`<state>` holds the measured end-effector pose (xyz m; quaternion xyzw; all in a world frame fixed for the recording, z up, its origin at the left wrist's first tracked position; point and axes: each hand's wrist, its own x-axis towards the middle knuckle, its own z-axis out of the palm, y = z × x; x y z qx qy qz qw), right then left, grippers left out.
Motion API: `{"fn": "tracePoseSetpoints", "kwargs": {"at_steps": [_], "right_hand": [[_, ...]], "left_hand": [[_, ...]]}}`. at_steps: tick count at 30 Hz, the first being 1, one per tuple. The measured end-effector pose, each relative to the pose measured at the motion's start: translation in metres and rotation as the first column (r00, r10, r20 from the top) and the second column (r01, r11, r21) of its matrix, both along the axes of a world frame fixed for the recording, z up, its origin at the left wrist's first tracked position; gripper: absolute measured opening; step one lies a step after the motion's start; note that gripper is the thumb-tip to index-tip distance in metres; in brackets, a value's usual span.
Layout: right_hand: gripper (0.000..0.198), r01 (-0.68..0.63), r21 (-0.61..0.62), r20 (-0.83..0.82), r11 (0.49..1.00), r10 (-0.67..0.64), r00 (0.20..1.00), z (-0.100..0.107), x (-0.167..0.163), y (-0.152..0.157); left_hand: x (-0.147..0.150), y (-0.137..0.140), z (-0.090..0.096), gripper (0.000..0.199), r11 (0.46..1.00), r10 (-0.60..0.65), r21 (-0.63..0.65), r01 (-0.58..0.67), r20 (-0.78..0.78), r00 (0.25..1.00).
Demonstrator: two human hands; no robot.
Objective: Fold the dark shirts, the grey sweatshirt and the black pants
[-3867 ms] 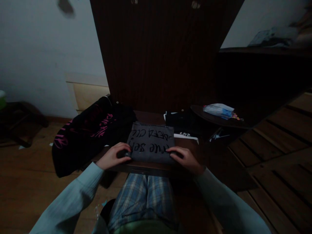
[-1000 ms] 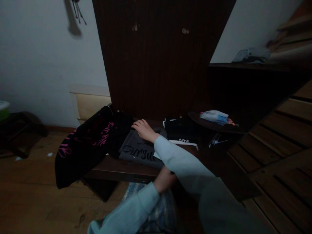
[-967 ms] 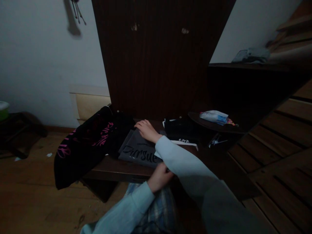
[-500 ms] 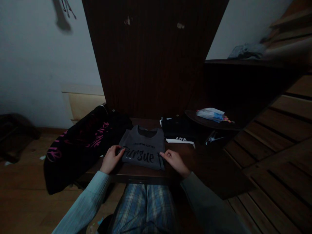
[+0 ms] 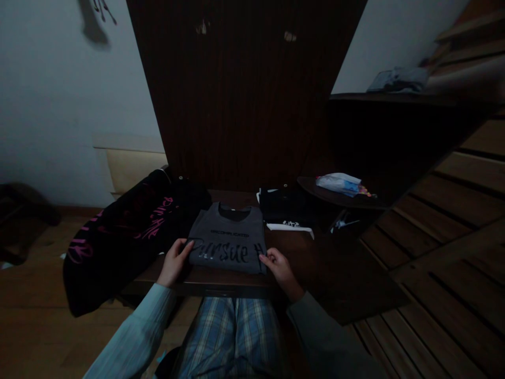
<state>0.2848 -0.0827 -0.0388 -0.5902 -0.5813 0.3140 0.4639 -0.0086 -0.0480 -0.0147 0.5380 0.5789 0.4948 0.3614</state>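
Note:
A grey T-shirt (image 5: 226,242) with dark lettering lies folded into a near rectangle on the dark wooden desk (image 5: 292,258), its collar pointing away from me. My left hand (image 5: 174,260) pinches its left edge, thumb on top beside the large print. On the opposite side, my right hand (image 5: 281,268) has thumb and fingers closed on the right edge. The fingertips under the cloth are hidden.
Black clothing with pink lettering (image 5: 122,234) drapes over the desk's left side. Dark folded clothes (image 5: 286,208) with white parts lie at the back right. A plastic packet (image 5: 339,184) rests on a small curved shelf (image 5: 311,190). A slatted wooden structure (image 5: 442,237) stands at right.
The whole view has shifted slightly. Both hands stay at the sides of the grey T-shirt; the right fingers now close on its edge a little lower.

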Motion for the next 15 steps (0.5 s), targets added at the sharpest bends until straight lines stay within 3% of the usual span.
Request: {"fn": "tracePoseSetpoints", "kwargs": {"at_steps": [3,6,11,15], "right_hand": [[0.034,-0.081,-0.099,-0.037,0.992,0.078,0.996,0.008,0.006,0.01],[0.032,-0.091,-0.159,-0.107,0.983,0.075,0.991,0.019,0.012,0.035],[0.019,0.072,-0.235,-0.127,0.969,-0.104,0.986,0.021,0.006,0.085],[0.012,0.276,-0.119,-0.077,0.954,-0.286,0.955,0.007,-0.002,0.101]], "left_hand": [[-0.005,0.009,0.01,0.042,0.996,-0.07,-0.06,0.062,-0.139,0.988],[-0.004,0.038,0.026,0.041,0.978,-0.139,-0.183,0.103,-0.198,0.97],[0.018,0.095,0.036,0.037,0.968,-0.133,-0.22,0.119,-0.05,0.99],[0.025,0.112,0.023,0.038,0.971,-0.203,-0.125,0.202,0.009,0.979]]}}
